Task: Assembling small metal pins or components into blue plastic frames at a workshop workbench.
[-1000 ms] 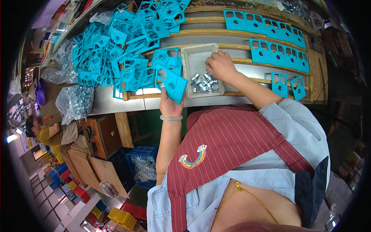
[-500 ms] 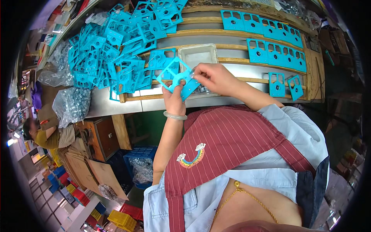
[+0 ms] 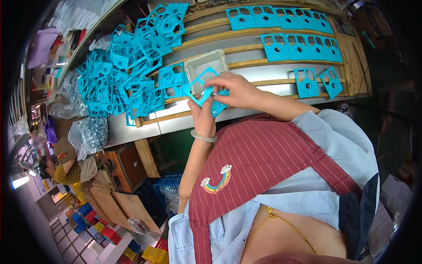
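Turquoise plastic plate (image 3: 205,88), flat with cut-out windows, sits held up just above the near edge of the workbench (image 3: 263,94), in front of the pale square tray (image 3: 203,65). The left hand (image 3: 203,115) grips it from below, thumb and fingers closed on its lower edge, a pale bangle on the wrist and the forearm rising straight from the lap. The right hand (image 3: 235,90) comes in from the right, fingers curled and pinched over the plate's middle, where a small metal piece seems to be pressed in; the piece itself is too small to make out. Judging by this, the step in hand is fitting a small part into the plate, and the next move calls for firm, square pressure while the left hand keeps the plate steady. A loose heap of like plates (image 3: 127,79) lies to the left, and neat rows of plates (image 3: 299,44) rest on wooden slats farther back.
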Action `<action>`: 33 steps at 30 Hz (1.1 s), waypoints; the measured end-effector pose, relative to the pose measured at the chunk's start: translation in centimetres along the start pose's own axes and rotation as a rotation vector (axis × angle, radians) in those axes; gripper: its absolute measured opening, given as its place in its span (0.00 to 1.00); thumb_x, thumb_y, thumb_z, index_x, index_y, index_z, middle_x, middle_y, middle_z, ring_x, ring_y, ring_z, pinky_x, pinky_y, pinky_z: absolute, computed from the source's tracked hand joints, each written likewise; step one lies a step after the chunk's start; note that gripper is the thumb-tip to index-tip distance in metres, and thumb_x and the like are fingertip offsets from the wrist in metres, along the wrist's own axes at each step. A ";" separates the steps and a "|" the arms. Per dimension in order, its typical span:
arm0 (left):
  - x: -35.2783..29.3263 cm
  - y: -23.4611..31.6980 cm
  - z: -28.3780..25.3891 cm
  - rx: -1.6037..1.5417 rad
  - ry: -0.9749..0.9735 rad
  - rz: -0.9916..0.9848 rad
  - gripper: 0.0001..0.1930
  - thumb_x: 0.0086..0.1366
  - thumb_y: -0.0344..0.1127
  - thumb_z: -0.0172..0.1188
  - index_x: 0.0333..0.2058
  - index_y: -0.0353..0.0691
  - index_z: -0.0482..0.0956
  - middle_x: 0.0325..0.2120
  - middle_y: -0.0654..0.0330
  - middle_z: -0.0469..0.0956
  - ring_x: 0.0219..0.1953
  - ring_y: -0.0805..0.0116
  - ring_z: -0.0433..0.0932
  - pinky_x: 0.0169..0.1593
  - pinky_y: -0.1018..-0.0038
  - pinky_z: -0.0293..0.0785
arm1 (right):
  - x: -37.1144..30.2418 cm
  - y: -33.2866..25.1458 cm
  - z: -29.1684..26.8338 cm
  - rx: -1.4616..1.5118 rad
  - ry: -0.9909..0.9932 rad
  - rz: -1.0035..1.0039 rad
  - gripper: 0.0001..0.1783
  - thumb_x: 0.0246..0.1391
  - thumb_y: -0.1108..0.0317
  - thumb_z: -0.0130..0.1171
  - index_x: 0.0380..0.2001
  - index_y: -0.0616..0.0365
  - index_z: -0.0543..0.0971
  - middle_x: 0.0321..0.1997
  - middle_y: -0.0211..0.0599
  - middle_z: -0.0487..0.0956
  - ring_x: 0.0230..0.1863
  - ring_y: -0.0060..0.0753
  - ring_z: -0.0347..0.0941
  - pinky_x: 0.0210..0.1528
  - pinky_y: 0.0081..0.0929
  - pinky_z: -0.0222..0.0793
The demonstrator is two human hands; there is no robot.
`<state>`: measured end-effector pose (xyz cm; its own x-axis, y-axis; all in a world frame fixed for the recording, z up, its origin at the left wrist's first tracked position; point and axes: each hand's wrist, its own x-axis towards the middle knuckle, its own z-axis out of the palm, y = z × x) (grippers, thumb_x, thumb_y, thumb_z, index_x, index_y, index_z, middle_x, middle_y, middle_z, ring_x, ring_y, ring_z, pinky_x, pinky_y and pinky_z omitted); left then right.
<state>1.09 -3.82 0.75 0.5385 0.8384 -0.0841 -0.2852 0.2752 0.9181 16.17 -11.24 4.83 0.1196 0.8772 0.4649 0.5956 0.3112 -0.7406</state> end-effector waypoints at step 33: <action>0.0 -0.5 -6.1 0.387 -0.202 -0.006 0.17 0.64 0.31 0.51 0.52 0.40 0.63 0.43 0.59 0.75 0.43 0.71 0.74 0.45 0.76 0.68 | 6.8 4.3 2.2 -0.441 -0.068 -0.126 0.20 0.42 0.67 0.61 0.42 0.55 0.74 0.45 0.43 0.74 0.51 0.47 0.67 0.53 0.41 0.63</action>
<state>-3.61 -1.08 -2.03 0.6947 0.7177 -0.0474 0.0156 0.0509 0.9986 17.82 -3.16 3.71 -0.0190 0.8689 0.4946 0.8851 0.2447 -0.3959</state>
